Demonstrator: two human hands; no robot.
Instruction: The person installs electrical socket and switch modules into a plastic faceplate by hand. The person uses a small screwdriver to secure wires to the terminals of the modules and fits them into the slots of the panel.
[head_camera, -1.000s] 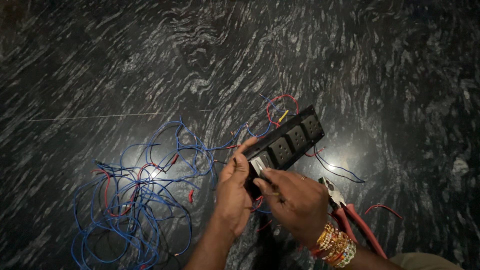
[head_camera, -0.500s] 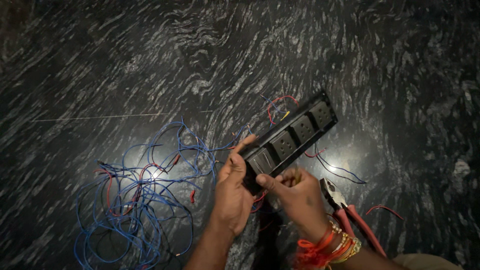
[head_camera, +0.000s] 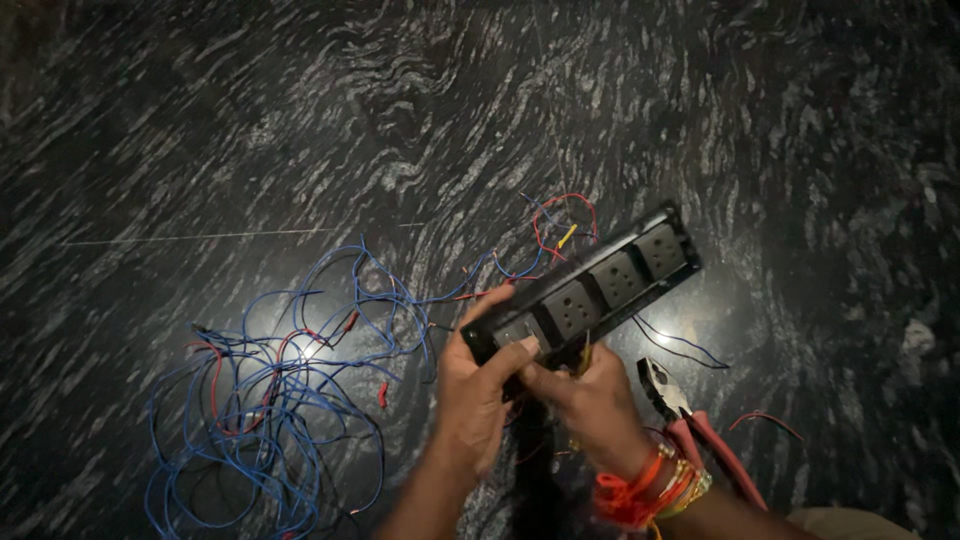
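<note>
Tangle of blue and red wires (head_camera: 270, 400) lies on the dark marbled floor (head_camera: 250, 130), well left of the left hand (head_camera: 478, 392); left hand grips the near end of the black socket strip (head_camera: 585, 293), thumb over the end module, fingers curled under; since a second ago the strip has swung up and its far end now points further up-right, away from both hands, so the work looks to have moved to its underside; right hand (head_camera: 588, 398) clenched beneath the strip's near end, just beside the left, touching the strip from below; what it pinches cannot be told, possibly a yellow wire; loose red and blue leads (head_camera: 560, 225) behind the strip; red-handled pliers (head_camera: 700, 430) on the floor just right of the right hand, untouched.
</note>
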